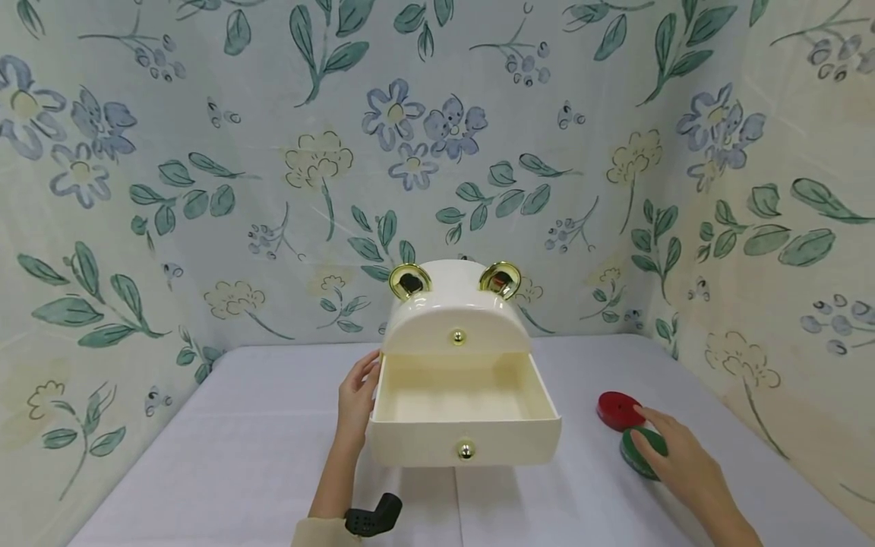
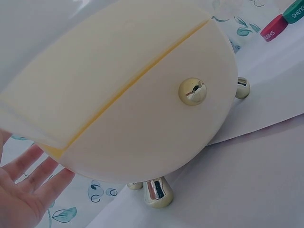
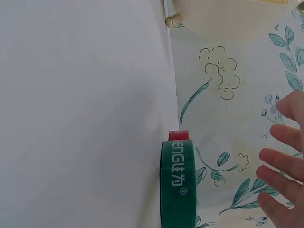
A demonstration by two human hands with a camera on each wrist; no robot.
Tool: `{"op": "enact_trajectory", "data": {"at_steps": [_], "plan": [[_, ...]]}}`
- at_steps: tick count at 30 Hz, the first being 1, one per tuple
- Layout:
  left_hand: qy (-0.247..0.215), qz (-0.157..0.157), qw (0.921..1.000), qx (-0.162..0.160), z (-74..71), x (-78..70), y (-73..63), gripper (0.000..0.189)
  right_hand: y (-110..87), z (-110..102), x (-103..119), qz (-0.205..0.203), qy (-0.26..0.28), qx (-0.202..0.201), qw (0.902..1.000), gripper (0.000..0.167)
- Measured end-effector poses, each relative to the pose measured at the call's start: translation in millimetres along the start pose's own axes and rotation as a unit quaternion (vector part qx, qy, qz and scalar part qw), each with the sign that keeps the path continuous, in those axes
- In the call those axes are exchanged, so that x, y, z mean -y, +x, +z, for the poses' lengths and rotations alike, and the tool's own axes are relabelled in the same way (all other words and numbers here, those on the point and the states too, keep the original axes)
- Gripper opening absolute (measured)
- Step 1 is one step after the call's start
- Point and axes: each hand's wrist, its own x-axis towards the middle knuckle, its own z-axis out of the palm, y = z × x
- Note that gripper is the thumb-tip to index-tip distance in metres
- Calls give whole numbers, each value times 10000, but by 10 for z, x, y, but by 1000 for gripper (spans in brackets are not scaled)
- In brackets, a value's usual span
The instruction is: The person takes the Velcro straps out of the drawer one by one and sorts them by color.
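Cream-white box (image 1: 454, 315) in the middle of the surface (image 1: 205, 456), drawer (image 1: 417, 444) jutting toward the near side, open from above. At the box's left edge, left hand (image 1: 358, 399) with straight, parted fingers against it, not clamped. Across a stretch of open surface to the right, red tape roll (image 1: 615, 410) and green tape roll (image 1: 632, 460) rim to rim, and, above them, right hand (image 1: 687, 460) with fingers spread apart.
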Motion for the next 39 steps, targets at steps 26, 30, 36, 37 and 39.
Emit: {"op": "enact_trajectory", "data": {"at_steps": [26,30,36,37,39], "plan": [[-44,-46,10000,48,10,15,31,38,-145,-105,807,-2160,780,-2612,9376,63],[-88,-62,9999,38,5,20,41,38,-156,-139,919,-2777,1054,-2797,9130,54],[-111,-42,9999,48,-2,26,48,36,-189,-124,1118,-3443,1088,-3154,8776,59],[-121,-44,9999,46,-2,26,47,36,-198,-114,1154,-3503,1013,-3200,8744,58],[-125,-44,9999,35,-1,25,44,36,-220,-84,1220,-3578,872,-3220,8722,57]]}}
